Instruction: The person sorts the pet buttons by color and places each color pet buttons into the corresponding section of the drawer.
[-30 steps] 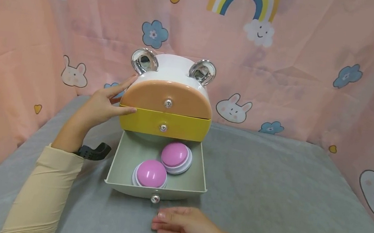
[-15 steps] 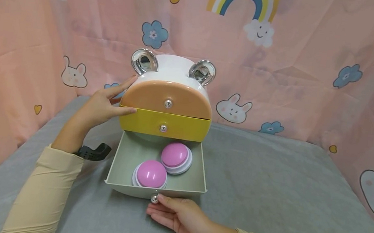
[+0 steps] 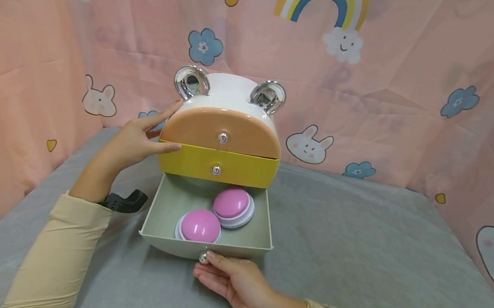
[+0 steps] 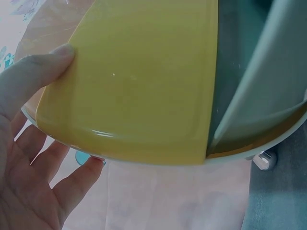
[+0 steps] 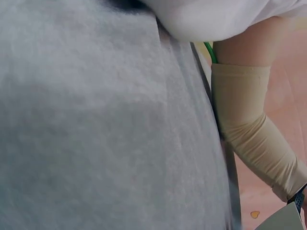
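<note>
A toy-like drawer cabinet with a white rounded top and two silver ears stands on the cloth. Its orange top drawer and yellow middle drawer are in. The grey-green bottom drawer is pulled out. Inside it lie two pink domed buttons on white bases. My left hand holds the cabinet's left side, thumb on the yellow front and fingers along the edge. My right hand pinches the bottom drawer's silver knob between thumb and fingers. In the right wrist view that hand is hidden.
Grey cloth covers the table. A pink printed curtain hangs behind and at both sides. A black strap sits on the left wrist. The person's sleeve and the table edge show in the right wrist view.
My right hand has moved up and left from the cloth to the knob and taken hold of it. The bottom drawer has slid slightly inward. My left hand stays in place.
</note>
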Demonstrator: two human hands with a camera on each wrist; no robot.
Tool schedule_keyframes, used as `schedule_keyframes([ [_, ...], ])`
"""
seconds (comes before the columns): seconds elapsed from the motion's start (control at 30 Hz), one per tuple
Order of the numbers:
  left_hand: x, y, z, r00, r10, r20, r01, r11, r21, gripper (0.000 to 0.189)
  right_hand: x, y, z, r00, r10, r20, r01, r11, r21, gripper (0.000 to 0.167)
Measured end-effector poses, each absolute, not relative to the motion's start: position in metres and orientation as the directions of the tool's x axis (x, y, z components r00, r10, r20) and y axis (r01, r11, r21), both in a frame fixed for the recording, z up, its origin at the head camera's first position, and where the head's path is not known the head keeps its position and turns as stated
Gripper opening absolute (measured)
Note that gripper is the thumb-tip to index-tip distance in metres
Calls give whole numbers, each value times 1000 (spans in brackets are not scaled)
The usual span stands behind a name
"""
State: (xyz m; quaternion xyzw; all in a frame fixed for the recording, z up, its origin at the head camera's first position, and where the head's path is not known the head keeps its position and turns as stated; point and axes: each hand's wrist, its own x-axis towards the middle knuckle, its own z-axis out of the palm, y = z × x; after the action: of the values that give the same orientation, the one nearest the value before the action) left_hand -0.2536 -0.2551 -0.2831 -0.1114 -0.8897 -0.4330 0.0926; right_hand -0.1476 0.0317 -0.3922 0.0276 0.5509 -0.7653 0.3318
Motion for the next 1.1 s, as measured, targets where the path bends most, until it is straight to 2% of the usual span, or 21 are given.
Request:
schedule_keyframes([
  [0.5, -253, -254, -282, -967, 113, 227, 248, 609, 753, 84, -174, 18, -381, -822, -425, -379, 503, -228, -834, 37],
  [1.1, -251, -255, -280, -970, 120, 213, 241, 612, 753, 84, -204, 4, -380, -859, -357, -366, 474, -288, -832, 24],
])
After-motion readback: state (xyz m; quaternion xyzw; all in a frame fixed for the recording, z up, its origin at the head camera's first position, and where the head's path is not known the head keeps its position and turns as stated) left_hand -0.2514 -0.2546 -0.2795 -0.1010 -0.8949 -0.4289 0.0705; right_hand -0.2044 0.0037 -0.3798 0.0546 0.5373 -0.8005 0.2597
